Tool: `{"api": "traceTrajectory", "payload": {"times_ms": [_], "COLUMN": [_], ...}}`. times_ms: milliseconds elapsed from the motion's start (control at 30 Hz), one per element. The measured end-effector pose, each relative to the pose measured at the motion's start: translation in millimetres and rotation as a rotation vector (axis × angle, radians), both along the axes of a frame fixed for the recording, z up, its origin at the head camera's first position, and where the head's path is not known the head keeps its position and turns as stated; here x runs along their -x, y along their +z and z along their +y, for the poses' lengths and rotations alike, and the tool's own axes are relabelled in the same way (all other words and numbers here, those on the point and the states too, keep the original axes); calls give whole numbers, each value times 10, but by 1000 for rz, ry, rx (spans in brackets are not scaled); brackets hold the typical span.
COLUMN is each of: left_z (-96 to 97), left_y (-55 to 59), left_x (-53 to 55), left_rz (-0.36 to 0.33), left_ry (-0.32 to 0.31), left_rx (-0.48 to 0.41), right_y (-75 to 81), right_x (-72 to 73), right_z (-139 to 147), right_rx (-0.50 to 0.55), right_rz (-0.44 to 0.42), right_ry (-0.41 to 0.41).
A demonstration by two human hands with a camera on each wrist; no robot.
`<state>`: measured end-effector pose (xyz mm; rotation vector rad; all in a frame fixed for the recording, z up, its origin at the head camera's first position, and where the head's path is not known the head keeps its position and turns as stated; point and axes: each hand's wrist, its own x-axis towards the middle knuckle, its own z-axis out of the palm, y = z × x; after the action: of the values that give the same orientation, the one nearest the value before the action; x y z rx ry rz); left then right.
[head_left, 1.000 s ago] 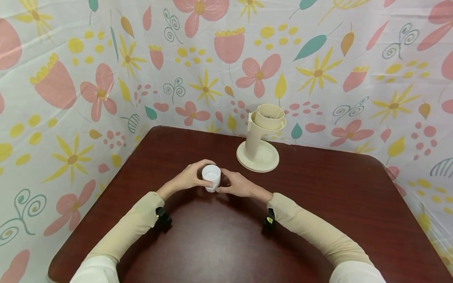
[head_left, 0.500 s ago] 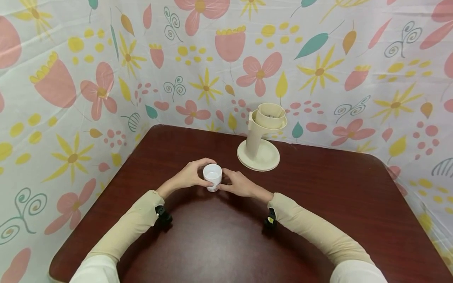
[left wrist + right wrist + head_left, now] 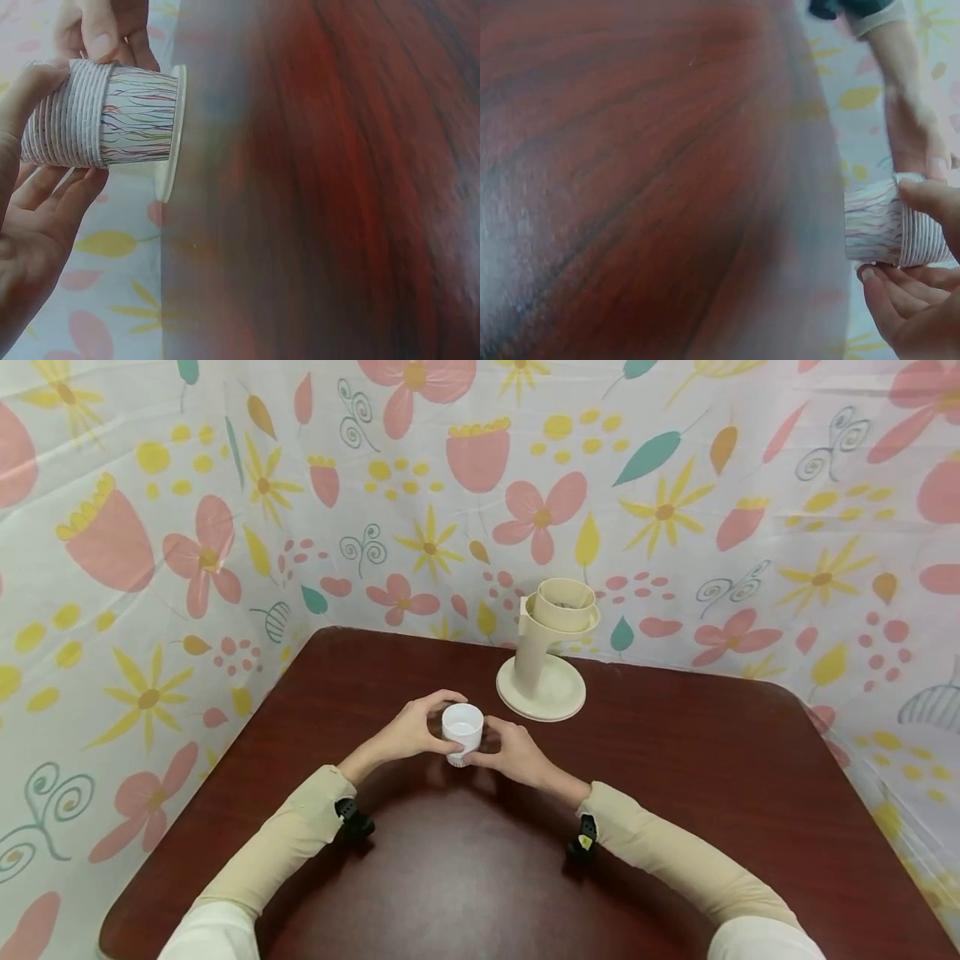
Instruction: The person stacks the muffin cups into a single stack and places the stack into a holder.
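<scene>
A stack of white paper cups (image 3: 462, 727) is held upright between both hands, near the middle of the table in the head view. The left wrist view shows the cups' many nested rims (image 3: 69, 112) and thin wavy coloured stripes on the lowest cup's wall. My left hand (image 3: 412, 731) curls its thumb and fingers round the left side of the stack. From the right, my right hand (image 3: 517, 753) grips it too, its thumb on the near side. In the right wrist view, the striped cup wall (image 3: 874, 221) sticks out past the fingers.
A cream stand (image 3: 534, 652) with a round base, an upright post and a ring holding a cream cylinder (image 3: 566, 602) stands behind the hands, slightly right. Flower-patterned cloth (image 3: 420, 485) hangs along the back and sides of the dark red-brown table (image 3: 675, 752).
Both hands have shifted a little to the right, with the cup stack between them, nearer the cream stand. Their grip looks the same.
</scene>
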<state>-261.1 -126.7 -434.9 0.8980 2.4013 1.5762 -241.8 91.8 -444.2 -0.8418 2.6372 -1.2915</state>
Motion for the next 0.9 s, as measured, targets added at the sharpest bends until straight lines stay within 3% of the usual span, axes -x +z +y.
{"api": "traceTrajectory", "payload": {"times_ms": [200, 433, 900], "left_z": [106, 265, 543], "left_y": [47, 54, 66], "left_x": [20, 23, -13], "left_rz": [9, 47, 66], "left_ry": [7, 14, -24], "left_rx": [-42, -22, -82], "right_y": [65, 99, 130], "right_x": [-58, -169, -322], "right_z": [90, 197, 433], "right_rx": [38, 65, 111], "right_rz": [39, 61, 52], "right_ry": [-71, -110, -151]}}
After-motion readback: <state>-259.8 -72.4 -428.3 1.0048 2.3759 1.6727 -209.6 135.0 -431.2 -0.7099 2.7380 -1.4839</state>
